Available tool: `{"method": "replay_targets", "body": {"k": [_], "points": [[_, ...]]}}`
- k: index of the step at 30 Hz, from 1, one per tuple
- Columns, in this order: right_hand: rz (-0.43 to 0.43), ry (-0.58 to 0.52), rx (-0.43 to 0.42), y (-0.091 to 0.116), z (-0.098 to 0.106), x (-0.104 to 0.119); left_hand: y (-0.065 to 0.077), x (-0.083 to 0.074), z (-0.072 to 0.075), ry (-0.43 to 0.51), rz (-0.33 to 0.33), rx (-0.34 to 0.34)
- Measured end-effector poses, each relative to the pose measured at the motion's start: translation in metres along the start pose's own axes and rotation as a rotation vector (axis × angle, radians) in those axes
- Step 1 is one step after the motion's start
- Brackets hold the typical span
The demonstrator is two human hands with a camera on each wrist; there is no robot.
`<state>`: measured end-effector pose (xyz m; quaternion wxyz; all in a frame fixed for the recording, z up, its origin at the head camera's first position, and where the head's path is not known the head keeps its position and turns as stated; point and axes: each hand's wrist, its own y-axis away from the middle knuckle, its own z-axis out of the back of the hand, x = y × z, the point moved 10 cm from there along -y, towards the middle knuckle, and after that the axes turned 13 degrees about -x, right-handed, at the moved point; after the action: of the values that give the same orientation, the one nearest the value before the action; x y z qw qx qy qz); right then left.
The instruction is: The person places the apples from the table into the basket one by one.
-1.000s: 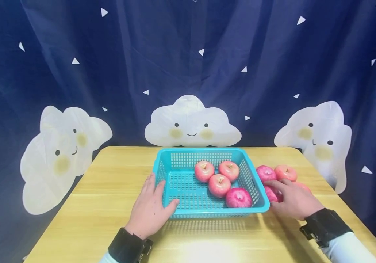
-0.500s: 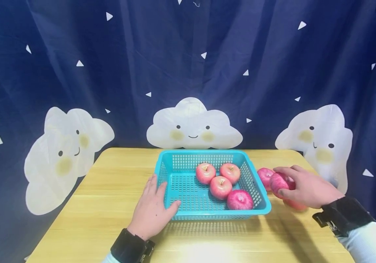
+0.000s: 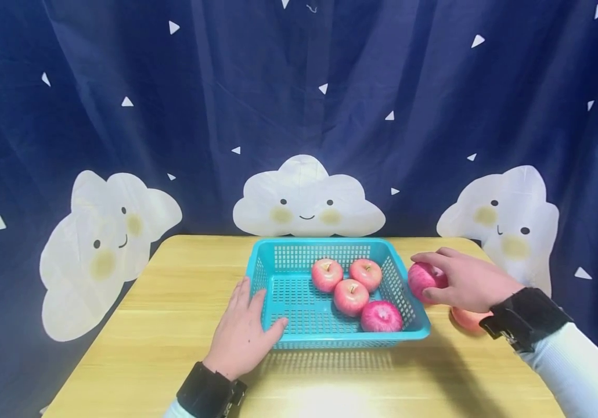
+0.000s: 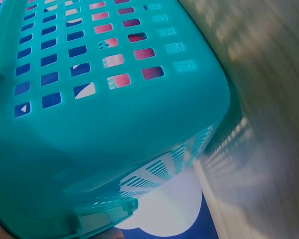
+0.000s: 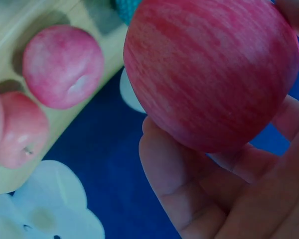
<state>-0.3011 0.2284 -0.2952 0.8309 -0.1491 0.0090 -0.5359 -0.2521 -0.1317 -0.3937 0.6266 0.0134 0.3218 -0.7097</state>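
My right hand (image 3: 468, 281) grips a dark pink apple (image 3: 425, 281) just outside the basket's right rim. In the right wrist view this apple (image 5: 214, 74) appears large, with fingers and thumb around it and the table beyond. My left hand (image 3: 244, 331) rests at the near left corner of the turquoise basket (image 3: 341, 335), its fingers along the rim. Inside the basket, toward the right, lie three light red apples (image 3: 351, 297) and one dark pink apple (image 3: 381, 317). The left wrist view shows mostly the basket's perforated wall (image 4: 119, 114).
On the table (image 3: 189, 290), a light red apple (image 3: 468, 320) sits partly hidden under my right hand. The right wrist view shows a pink apple (image 5: 64, 67) and a lighter one (image 5: 22, 130) there. A dark blue curtain (image 3: 299, 104) with clouds hangs behind.
My right hand has picked up the dark pink apple from the group on the right, lifted it, then moved slightly left toward the basket. My left hand stays at the basket's rim.
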Motion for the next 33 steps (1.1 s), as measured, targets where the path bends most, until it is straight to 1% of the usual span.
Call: {"method": "replay_targets", "body": {"k": [8,14,20,26,29,33], "points": [[0.063,-0.028,0.054,-0.018,-0.008,0.027,-0.001,0.002,-0.002,-0.001,0.007,0.018],[0.148,-0.020,0.073,-0.032,-0.020,0.052,-0.001,0.003,-0.001,-0.006,0.007,0.015],[0.225,-0.026,0.131,-0.040,-0.036,0.079,-0.001,0.001,0.000,-0.002,0.003,0.011],[0.280,-0.068,0.186,-0.044,-0.053,0.102,0.000,-0.001,0.001,0.008,0.006,0.001],[0.330,-0.103,0.201,-0.043,-0.060,0.116,0.001,-0.001,0.001,0.007,0.006,0.002],[0.366,-0.113,0.231,-0.040,-0.072,0.129,0.001,-0.001,0.001,0.007,0.013,0.006]]}}
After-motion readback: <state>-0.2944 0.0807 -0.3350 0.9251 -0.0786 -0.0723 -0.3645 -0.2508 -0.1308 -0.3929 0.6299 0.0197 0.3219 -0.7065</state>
